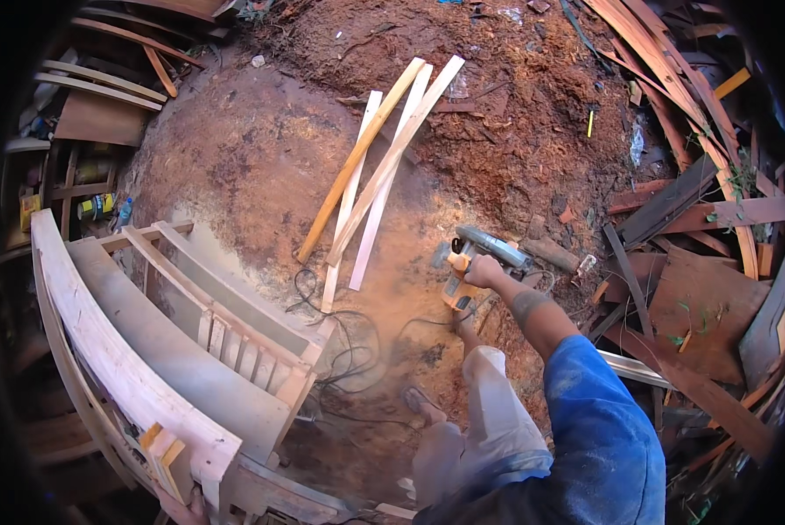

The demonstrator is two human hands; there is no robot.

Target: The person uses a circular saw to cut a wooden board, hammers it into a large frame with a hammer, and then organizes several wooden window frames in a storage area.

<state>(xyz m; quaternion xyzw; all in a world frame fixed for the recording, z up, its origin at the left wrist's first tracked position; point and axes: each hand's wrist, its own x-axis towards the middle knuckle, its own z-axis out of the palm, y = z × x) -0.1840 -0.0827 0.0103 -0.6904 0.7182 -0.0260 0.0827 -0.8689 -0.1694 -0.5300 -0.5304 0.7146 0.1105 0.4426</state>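
Note:
My right hand (478,269) is closed on the orange handle of a corded power tool (459,285) with a grey cylindrical body. It is low over the dusty ground, to the right of the long wood strips; its underside is hidden. At the lower left, my left hand (181,507) is partly cut off by the picture's edge. Its fingers curl at the lower end of a short wooden block (167,457). That block sits against the curved pale rail of a wooden furniture frame (130,350), which has slats and a wide panel.
Several long wood strips (384,166) lie on the ground ahead. A black cord (349,350) loops between the frame and my legs. Scrap boards (703,306) are piled at the right. More boards (104,122) and a small bottle (126,212) are at the left.

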